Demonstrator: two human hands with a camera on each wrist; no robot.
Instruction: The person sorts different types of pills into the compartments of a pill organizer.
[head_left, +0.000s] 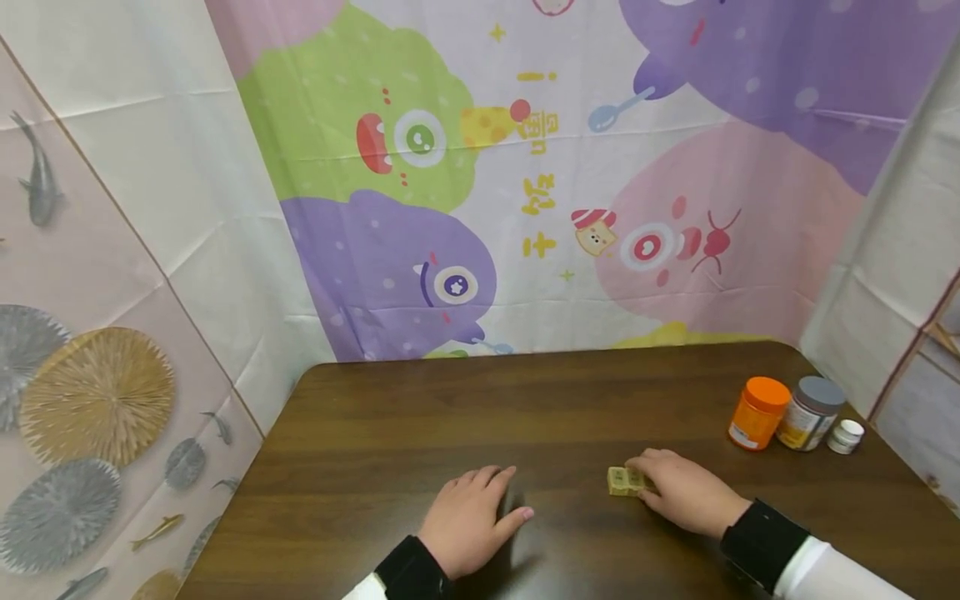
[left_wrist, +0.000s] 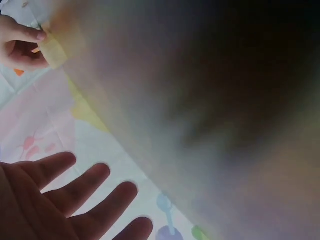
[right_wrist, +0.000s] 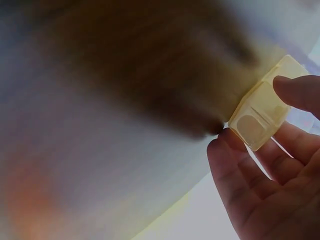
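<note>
My right hand grips a small yellow see-through pill box low over the table, right of the middle. In the right wrist view, the thumb lies across one face of the pill box and the fingers are behind it. Its square compartments show, and a round pale patch appears in the end one. My left hand holds nothing and is spread palm down close over the table, left of the box. Its fingers appear slightly bent and apart in the left wrist view.
At the table's right side stand an orange bottle, a grey-lidded jar and a small white bottle, close together. The brown wooden table ends at a cartoon-printed cloth behind it.
</note>
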